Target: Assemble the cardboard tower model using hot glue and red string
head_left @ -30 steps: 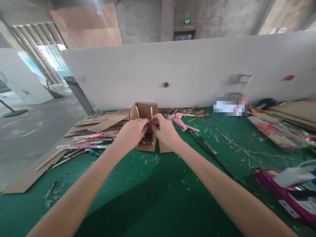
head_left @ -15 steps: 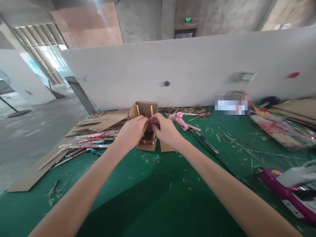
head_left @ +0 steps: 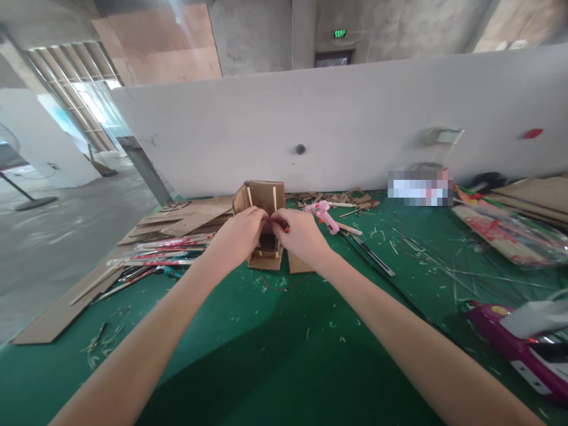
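Observation:
An open cardboard box (head_left: pixel 261 194) with thin wooden sticks (head_left: pixel 274 197) upright inside stands on the green table, in front of me. Over its opening my left hand (head_left: pixel 248 229) and my right hand (head_left: pixel 295 231) meet, fingertips nearly touching. Both are closed in a pinch. What they pinch is small and mostly hidden by the fingers; a bit of orange-red shows by the right fingers. A thin red wire (head_left: pixel 284 289) curves on the table below the box. Just right of the box lies a flat cardboard piece (head_left: pixel 299 264).
A pink glue gun (head_left: pixel 326 218) lies to the right, near a utility knife (head_left: pixel 375 258). Cardboard sheets (head_left: pixel 195 214) and plastic-wrapped sticks (head_left: pixel 160 251) lie at left. A purple power strip (head_left: pixel 510 343) is at the right edge. Behind stands a white wall (head_left: pixel 248 130).
My right hand's fingers have shifted slightly, and an orange-red bit now shows beside them. My left hand stays almost still. The view has moved very slightly.

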`<control>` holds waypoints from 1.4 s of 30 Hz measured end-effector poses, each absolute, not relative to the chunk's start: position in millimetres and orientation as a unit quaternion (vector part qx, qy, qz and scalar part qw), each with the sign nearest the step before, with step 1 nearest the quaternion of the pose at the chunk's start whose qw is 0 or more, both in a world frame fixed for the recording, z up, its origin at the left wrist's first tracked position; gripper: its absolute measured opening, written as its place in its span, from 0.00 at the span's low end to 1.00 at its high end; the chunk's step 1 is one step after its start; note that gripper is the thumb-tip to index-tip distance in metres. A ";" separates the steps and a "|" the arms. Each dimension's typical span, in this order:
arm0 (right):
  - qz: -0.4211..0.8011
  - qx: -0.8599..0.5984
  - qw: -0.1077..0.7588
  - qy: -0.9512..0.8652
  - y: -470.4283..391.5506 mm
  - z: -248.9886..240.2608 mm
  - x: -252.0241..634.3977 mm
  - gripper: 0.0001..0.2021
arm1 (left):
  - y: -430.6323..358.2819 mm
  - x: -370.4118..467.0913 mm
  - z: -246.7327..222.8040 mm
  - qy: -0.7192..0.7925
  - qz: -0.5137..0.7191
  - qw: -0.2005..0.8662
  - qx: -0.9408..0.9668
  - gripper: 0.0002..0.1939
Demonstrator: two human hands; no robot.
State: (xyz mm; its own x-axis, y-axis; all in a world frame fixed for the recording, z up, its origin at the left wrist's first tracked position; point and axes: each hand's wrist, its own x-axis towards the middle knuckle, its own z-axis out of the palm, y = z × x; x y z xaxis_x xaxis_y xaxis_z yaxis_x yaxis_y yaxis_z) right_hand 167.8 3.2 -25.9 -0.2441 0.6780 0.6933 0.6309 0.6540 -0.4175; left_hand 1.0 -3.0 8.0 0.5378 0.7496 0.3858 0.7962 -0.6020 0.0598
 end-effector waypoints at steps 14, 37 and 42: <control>0.006 -0.385 0.419 -0.823 6.9 -30.7 167.7 0.10 | -2.4 -0.6 9.5 -0.430 -0.205 0.066 -0.877 0.09; 0.014 -0.396 0.415 -0.819 9.1 -32.7 169.6 0.09 | -10.0 -0.2 18.6 -0.464 -0.190 0.112 -0.858 0.08; -0.055 -0.408 0.363 -0.836 4.9 -31.0 169.6 0.11 | -19.5 2.5 19.3 -0.513 -0.132 0.191 -0.827 0.09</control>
